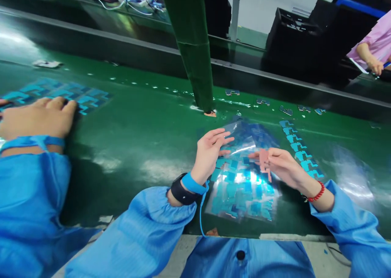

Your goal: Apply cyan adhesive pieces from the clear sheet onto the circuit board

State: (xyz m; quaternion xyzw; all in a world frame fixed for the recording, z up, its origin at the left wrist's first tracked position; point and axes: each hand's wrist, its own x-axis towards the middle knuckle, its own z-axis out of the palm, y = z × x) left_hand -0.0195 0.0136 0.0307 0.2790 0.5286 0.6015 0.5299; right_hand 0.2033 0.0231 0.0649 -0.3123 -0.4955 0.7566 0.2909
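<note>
A small flat pink cut-out piece (264, 164) with a notched end is pinched between the thumb and fingers of my right hand (282, 166). Below it lies a stack of clear plastic sheets (241, 192) carrying rows of shiny blue-teal cut-outs. Over the stack's upper left edge, my left hand (210, 149) has its fingers stretched out and apart, and nothing shows clearly in them. A strip of blue cut-outs (301, 151) lies on the green work surface (146, 143) right of the stack, beyond my right hand.
At far left, a co-worker's hand (39, 117) rests on another sheet of blue cut-outs (91, 96). A green post (195, 49) rises beyond my hands. Several small metallic parts (285, 110) lie along the back. Black boxes (299, 37) and a person in pink (377, 37) are behind.
</note>
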